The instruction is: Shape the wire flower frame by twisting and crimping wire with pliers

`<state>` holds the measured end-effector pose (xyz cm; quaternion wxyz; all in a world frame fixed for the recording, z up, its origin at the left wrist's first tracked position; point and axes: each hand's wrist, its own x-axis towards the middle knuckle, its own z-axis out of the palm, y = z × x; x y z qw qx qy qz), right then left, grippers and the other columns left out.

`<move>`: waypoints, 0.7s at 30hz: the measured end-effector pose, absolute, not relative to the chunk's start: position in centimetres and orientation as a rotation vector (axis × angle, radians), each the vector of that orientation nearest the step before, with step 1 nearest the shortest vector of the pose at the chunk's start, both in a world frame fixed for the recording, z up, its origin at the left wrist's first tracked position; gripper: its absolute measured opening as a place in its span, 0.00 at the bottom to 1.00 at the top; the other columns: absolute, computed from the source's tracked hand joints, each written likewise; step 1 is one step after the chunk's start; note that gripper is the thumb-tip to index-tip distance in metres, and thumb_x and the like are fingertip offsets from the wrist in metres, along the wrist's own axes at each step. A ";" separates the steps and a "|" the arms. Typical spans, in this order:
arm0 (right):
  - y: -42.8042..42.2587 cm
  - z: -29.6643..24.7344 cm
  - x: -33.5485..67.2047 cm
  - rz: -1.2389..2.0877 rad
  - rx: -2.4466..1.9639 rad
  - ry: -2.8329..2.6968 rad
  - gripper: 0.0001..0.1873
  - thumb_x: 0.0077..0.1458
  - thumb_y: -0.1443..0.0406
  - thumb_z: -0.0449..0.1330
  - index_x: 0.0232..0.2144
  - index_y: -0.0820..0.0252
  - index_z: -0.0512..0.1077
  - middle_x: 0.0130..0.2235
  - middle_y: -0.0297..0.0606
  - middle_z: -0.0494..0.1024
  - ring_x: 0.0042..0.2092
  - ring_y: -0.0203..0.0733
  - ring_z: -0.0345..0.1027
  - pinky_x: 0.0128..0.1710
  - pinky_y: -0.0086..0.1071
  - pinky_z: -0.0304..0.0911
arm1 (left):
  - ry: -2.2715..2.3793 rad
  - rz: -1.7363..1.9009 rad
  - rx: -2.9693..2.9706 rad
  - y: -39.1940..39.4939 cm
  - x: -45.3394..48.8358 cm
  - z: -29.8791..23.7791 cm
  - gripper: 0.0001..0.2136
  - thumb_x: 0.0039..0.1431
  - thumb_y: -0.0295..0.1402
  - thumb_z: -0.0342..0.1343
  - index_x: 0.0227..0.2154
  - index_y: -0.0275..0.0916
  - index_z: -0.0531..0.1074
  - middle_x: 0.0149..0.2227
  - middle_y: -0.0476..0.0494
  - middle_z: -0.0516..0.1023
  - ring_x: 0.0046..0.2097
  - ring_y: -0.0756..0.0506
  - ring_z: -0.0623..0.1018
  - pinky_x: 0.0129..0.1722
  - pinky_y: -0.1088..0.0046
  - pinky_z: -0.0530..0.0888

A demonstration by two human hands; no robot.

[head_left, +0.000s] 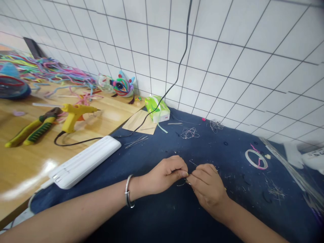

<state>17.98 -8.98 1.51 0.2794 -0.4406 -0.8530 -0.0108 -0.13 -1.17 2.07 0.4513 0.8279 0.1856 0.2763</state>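
Left hand: the left hand (168,172) is closed to a pinch, thumb against forefinger, on a thin wire (193,163); a silver bracelet (128,192) circles the wrist.
Right hand: the right hand (209,189) is curled, its fingertips pinching the same wire right beside the left thumb.
Thin wire: between the two sets of fingertips, above the dark blue cloth (152,216); one end pokes out above, a curved piece shows below, and the fingers hide the rest.
White item, right edge: the white item (314,158) bears dark characters, sideways and cut by the frame; one may be a 3, the rest cannot be read.
Green tissue pack: the tissue pack (158,108) has a small pinkish-red mark on its white end, too small to read; it stands near the tiled wall (215,20).
Power strip: the white power strip (86,163) shows faint marks too blurred to make out.
Wooden worktop: on the worktop (27,168), a yellow glue gun (72,116) lies next to yellow-and-green pliers (37,130).
Cloth, far side: wire tangle (189,133) in front of the tissue pack.
Cloth, right: white ring (256,159) with a pink strand across it.
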 end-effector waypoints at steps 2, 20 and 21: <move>-9.0 1.3 18.0 -0.031 -1.156 -2.290 0.09 0.53 0.75 0.53 0.36 0.60 0.69 0.29 0.34 0.70 0.36 0.38 0.59 0.38 0.35 0.54 | 0.484 0.698 2.011 -1.4 -0.1 1.9 0.09 0.60 0.31 0.46 0.26 0.34 0.65 0.27 0.48 0.66 0.32 0.51 0.66 0.36 0.75 0.64; -8.9 0.8 18.0 0.003 -1.140 -2.362 0.11 0.55 0.74 0.50 0.38 0.61 0.69 0.30 0.35 0.71 0.37 0.38 0.60 0.39 0.36 0.56 | 0.493 0.622 1.343 -2.2 0.9 0.6 0.10 0.57 0.35 0.51 0.24 0.34 0.64 0.24 0.51 0.62 0.28 0.52 0.61 0.31 0.76 0.59; -8.9 0.9 17.9 0.003 -1.168 -2.354 0.10 0.55 0.74 0.50 0.37 0.60 0.69 0.30 0.35 0.71 0.37 0.38 0.60 0.39 0.36 0.56 | 0.476 0.613 1.369 -2.0 0.8 0.6 0.10 0.57 0.35 0.51 0.24 0.34 0.64 0.24 0.51 0.61 0.28 0.52 0.61 0.30 0.76 0.59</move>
